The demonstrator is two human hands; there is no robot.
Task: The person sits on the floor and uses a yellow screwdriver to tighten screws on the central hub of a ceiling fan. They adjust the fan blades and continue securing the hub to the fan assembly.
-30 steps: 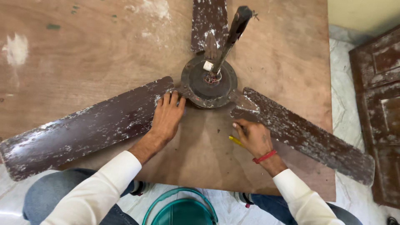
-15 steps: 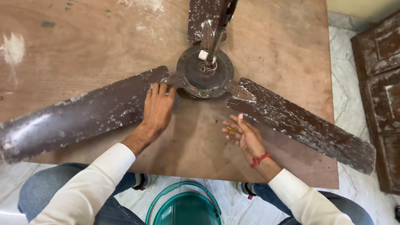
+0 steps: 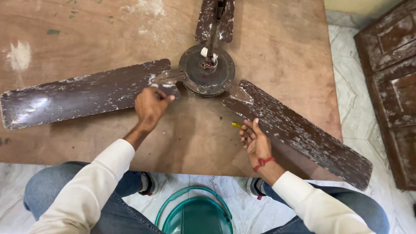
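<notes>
A brown plywood counter, scuffed and blotched with pale paint, fills most of the head view. On it lies a dismantled ceiling fan with three dark brown blades whose finish is flaking to white. The left blade runs out towards the counter's left edge, the right blade slants down past the counter's near right corner, and the far blade points away and is cut off by the top of the frame. They meet at the round motor hub, which lies flat with its short rod pointing away and a small knot of wires showing in its centre.

To the right, dark carved wooden panels stand on a pale marble floor. Below the counter's near edge are the person's knees in blue jeans and a green bucket between the feet.

Both arms wear white sleeves and reach forward from the bottom of the frame. The left hand is curled into a loose fist, knuckles up, fingers closed at the root of the left blade where its metal bracket meets the hub; what the fingers pinch, if anything, cannot be made out. The right hand, with a red thread round the wrist, is held thumb up with its fingers partly curled, just beside the inner edge of the right blade. A small yellow tool handle shows at its fingertips, and whether the fingers grip it or merely touch it is unclear.
</notes>
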